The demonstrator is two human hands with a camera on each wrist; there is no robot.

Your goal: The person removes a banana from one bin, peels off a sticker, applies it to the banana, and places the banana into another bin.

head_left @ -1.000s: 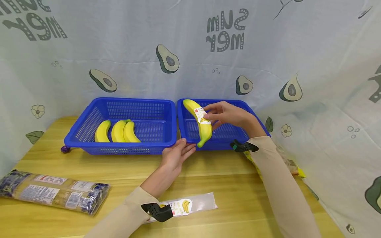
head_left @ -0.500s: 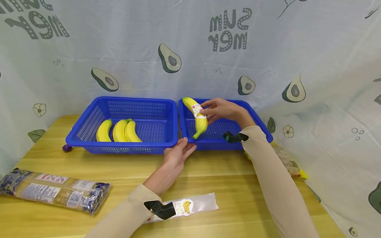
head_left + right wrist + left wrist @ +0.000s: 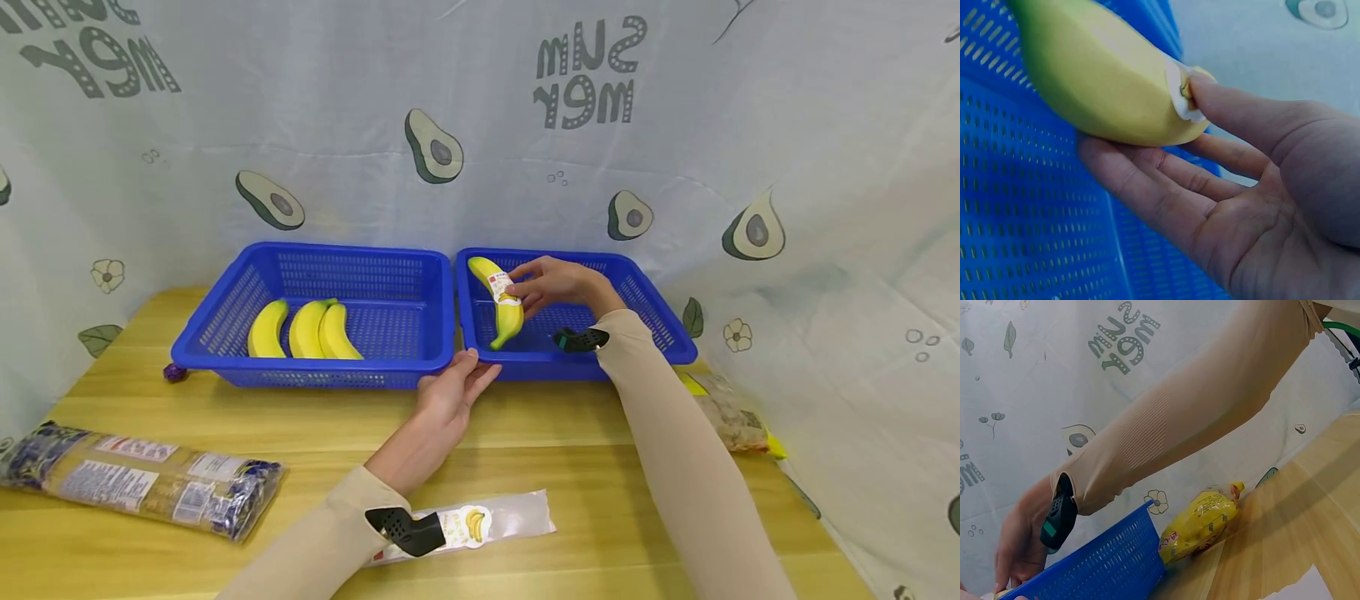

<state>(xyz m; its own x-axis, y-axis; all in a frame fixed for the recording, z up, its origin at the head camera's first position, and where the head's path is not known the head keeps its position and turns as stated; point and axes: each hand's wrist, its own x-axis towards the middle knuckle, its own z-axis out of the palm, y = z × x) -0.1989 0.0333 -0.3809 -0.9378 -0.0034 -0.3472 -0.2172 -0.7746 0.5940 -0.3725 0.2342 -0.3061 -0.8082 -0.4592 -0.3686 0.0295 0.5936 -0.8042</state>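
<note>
The right hand (image 3: pixel 551 283) pinches, thumb (image 3: pixel 1241 112) opposite the fingers (image 3: pixel 1147 190), with the right forearm (image 3: pixel 667 433) slanting away below and right of the grip. Left of the grip and nearer the body, the left hand (image 3: pixel 448 396) has its fingers extended.

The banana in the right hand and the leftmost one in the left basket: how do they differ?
The held banana has a white label; the leftmost banana shows none. The right hand grips the held banana; the leftmost banana lies in the left basket. The held banana's green end points toward the person; the leftmost banana's points away. Both are yellow and curved.
</note>
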